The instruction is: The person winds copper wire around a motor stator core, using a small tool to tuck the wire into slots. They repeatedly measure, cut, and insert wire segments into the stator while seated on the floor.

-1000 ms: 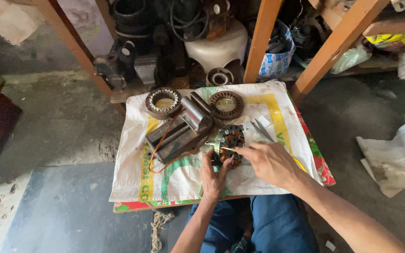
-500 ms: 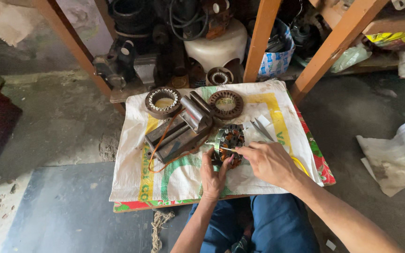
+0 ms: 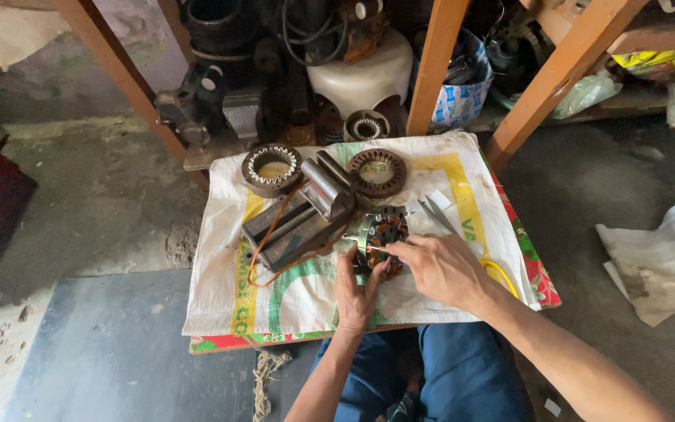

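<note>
1. Down on the white woven sack [image 3: 306, 301] spread over a low board, both hands work at one thing: a round motor stator [image 3: 384, 233] with copper windings, lying near the middle of the sack, just right of a dark metal block.
2. Left hand [image 3: 355, 291] comes up from below, fingers closed on the near edge of the stator, steadying it.
3. Right hand [image 3: 441, 268] reaches in from the right, thumb and fingers pinched shut on a thin metal tool [image 3: 359, 242] that points left across the stator's near rim.
4. That dark metal block [image 3: 298, 223] lies tilted, touching or nearly touching the stator, with an orange wire [image 3: 263, 246] looping around it.
5. Beyond it sit two ring-shaped stator cores: one [image 3: 273, 168] at the sack's far left, the other [image 3: 377, 172] further right.
6. Some pale paper strips [image 3: 433, 211] lie just right of the stator.
7. Orange wooden shelf legs [image 3: 435, 62] rise behind, with dark motor parts crowded beneath.
</note>
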